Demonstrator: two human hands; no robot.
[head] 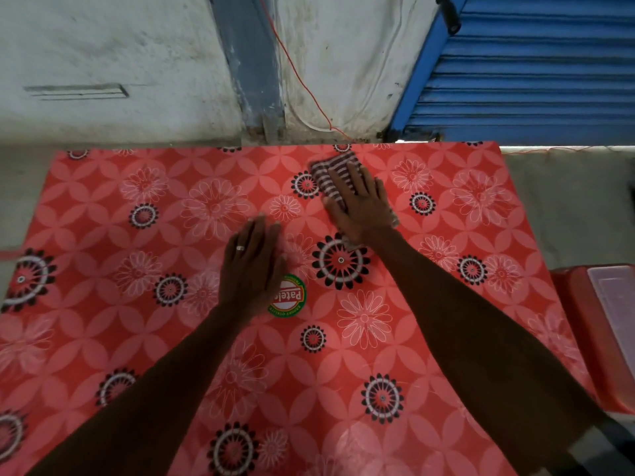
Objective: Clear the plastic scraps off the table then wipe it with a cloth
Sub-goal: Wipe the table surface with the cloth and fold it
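Right hand (360,204) flat on striped cloth (331,175), far table (103,338) edge; left hand (252,266) flat beside sticker (290,298)

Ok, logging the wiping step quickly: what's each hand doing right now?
Left hand: open, flat on the red floral table cover, holding nothing.
Right hand: open, fingers spread, pressing the striped cloth against the cover.

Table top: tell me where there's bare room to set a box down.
The table is bare left of the left hand, out to the left edge, and along the near edge between both forearms. It is crowded at far centre, where the right hand presses the striped cloth.
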